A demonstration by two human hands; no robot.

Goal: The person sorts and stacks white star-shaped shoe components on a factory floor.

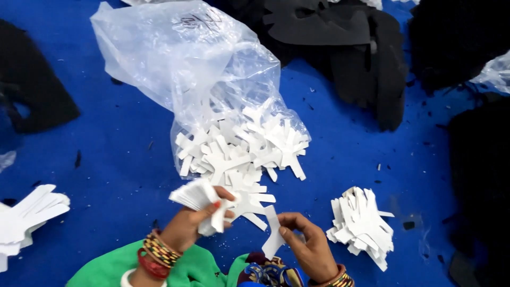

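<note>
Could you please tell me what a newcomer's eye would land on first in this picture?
Most striking is the crumpled clear plastic bag at centre, spilling white cross-shaped paper cutouts onto the bright blue cloth surface. Below it, the left hand grips a stack of white cutouts while the right hand pinches a single white piece. A neat pile of white cutouts lies at lower right.

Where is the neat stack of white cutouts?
In the head view, the stack lies on the blue surface, lower right, just right of the right hand.

Open blue surface (122, 159) left of the hands; plastic bag (186, 64) ahead, white cutout stack (362, 226) right.
</note>
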